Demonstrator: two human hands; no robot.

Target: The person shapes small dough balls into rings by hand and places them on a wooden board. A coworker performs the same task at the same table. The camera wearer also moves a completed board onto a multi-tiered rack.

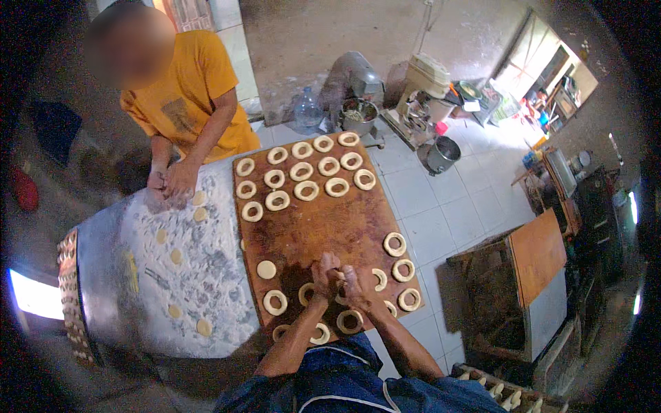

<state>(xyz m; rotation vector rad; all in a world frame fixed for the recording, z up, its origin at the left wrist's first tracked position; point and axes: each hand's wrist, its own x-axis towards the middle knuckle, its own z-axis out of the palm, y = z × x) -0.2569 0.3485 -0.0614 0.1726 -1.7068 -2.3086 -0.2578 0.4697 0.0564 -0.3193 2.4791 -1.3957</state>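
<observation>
My left hand (322, 275) and my right hand (354, 288) meet just above the near half of a brown wooden board (313, 230). Both have their fingers curled in; what is between them, if anything, is too small and hidden to name. Raw dough rings surround them: one ring (381, 279) shows partly beside my right hand, and another (302, 294) is partly covered by my left. A flat dough disc (266, 269) without a hole lies at the board's left side. Further rings (306, 184) stand in rows across the board's far end.
Left of the board is a floury metal table (103, 275) with scattered dough discs (176, 257). A co-worker in a yellow shirt (186, 76) works at its far side. Mixers (358, 82), a metal bucket (443, 154) and a wooden cabinet (533, 255) stand beyond and to the right.
</observation>
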